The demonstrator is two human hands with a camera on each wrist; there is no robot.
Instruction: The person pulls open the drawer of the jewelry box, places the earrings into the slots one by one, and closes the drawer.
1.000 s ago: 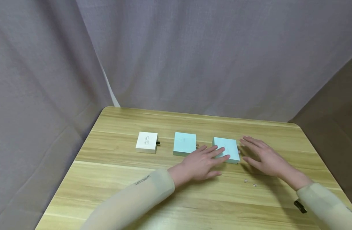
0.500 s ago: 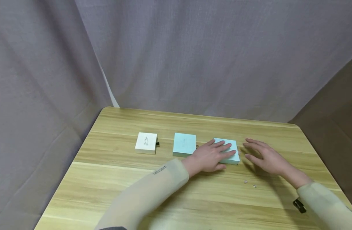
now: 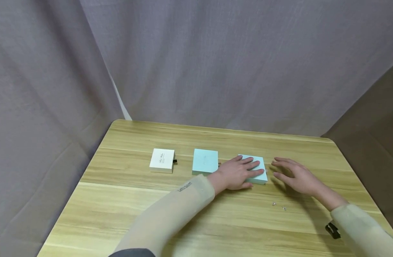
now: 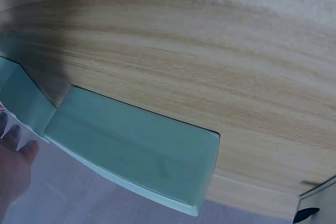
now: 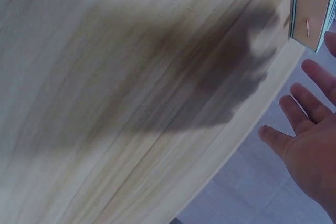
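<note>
My left hand [image 3: 236, 174] lies with spread fingers over the top of the rightmost light-blue box [image 3: 261, 179], covering much of its lid. Just right of that box, my right hand [image 3: 294, 175] hovers above the table with fingers loosely bent, its fingertips near the box's tabbed side. In the right wrist view this hand [image 5: 312, 145] holds nothing, and the box shows a pinkish drawer end [image 5: 310, 17] with a small ribbon tab. Two tiny shiny pieces [image 3: 274, 203] lie on the table in front of the right hand, too small to identify.
Left of the left hand stands a second light-blue box [image 3: 205, 160]. Farther left is a white box [image 3: 162, 160] with dark lettering and a black tab [image 3: 175, 161]. The wooden table [image 3: 119, 214] meets grey curtains [image 3: 215, 71] at its back and sides.
My left hand has moved right and settled farther over the rightmost box. The right hand has shifted slightly to the right, away from the box's side.
</note>
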